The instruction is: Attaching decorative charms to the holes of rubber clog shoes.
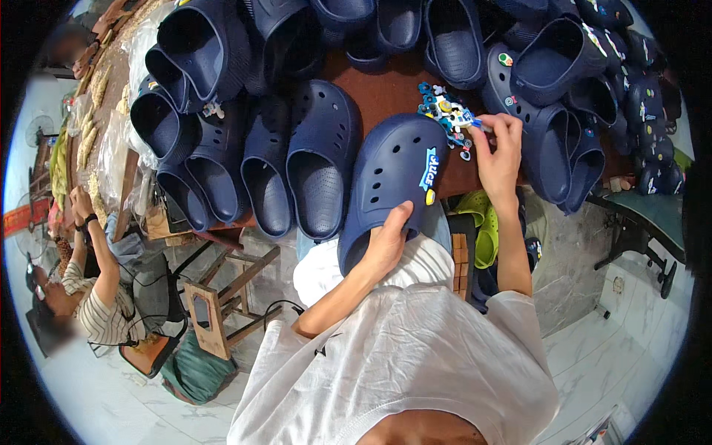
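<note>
My left hand (387, 245) grips a navy clog (386, 159) by its open heel end, with the thumb on top near the strap area. The clog is tilted with its holed toe pointing away from me. On its right side sit a blue-and-white lettered shoe charm (429, 170) and a small yellow charm (430, 197). Just beyond the clog lies a pile of colourful shoe charms (441, 107) on the brown tabletop (374, 93). At the pile's right edge my right hand (500, 156) pinches a blue-and-white charm, partly hidden by the fingers.
Several navy clogs (322, 163) crowd the left and far sides of the table. More clogs (549, 133) stand at the right, some with charms. Lime-green clogs (486, 237) are below the table edge. A person (104, 297) sits at the far left beside a wooden stool (211, 319).
</note>
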A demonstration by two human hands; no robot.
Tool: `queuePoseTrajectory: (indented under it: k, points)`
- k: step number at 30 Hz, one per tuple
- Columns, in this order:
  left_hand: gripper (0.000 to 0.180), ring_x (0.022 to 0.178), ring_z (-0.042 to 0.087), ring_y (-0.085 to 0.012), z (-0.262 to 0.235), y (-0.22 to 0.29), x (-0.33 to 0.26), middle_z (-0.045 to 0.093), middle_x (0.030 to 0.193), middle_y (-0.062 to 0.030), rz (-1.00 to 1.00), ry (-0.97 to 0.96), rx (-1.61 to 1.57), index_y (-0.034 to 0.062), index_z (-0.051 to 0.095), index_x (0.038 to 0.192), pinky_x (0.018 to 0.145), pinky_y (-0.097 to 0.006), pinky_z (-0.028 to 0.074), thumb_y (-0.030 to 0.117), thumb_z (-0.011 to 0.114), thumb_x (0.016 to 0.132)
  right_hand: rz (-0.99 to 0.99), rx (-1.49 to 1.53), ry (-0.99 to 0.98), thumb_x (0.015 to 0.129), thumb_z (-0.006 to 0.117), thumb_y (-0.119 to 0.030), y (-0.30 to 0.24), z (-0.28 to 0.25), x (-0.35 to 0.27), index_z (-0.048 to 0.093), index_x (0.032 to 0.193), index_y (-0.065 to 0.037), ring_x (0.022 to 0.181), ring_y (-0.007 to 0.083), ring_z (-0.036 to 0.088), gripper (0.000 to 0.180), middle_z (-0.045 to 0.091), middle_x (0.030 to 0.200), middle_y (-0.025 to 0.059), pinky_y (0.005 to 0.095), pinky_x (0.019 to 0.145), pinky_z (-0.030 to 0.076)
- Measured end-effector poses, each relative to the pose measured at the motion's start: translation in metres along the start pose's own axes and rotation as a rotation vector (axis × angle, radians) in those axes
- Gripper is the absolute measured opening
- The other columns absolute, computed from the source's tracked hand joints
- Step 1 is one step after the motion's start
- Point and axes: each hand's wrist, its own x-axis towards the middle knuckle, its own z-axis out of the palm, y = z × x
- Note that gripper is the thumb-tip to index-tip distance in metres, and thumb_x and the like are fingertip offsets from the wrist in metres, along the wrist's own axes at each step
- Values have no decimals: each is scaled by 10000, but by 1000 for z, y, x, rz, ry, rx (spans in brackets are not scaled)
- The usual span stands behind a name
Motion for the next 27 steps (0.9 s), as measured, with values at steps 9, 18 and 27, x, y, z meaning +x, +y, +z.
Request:
queuePoseTrajectory:
  k: [9, 18, 27]
  points:
    - [369, 983, 522, -136, 16, -12, -8, 556, 1129, -38, 140, -115, 296, -10, 529, 1242, 878, -283, 438, 185, 615, 941, 225, 473, -691, 896, 662, -83, -42, -9, 6, 649, 986, -11, 822, 73, 542, 117, 585, 912, 8, 230, 722, 437]
    - [264, 900, 537, -162, 18, -11, -17, 553, 1010, -73, 391, -145, 617, -22, 552, 1121, 783, -321, 473, 104, 593, 893, 62, 399, -690, 831, 736, -110, -50, -11, 24, 700, 987, -18, 749, 85, 530, 185, 599, 858, 4, 240, 682, 428]
    - [157, 825, 533, -158, 23, -11, -20, 551, 912, -48, 382, -108, 638, -19, 576, 1000, 725, -326, 468, 84, 599, 884, 101, 488, -689, 809, 750, -105, -38, -3, 18, 695, 1068, -32, 811, 108, 548, 274, 600, 964, 32, 262, 759, 443]
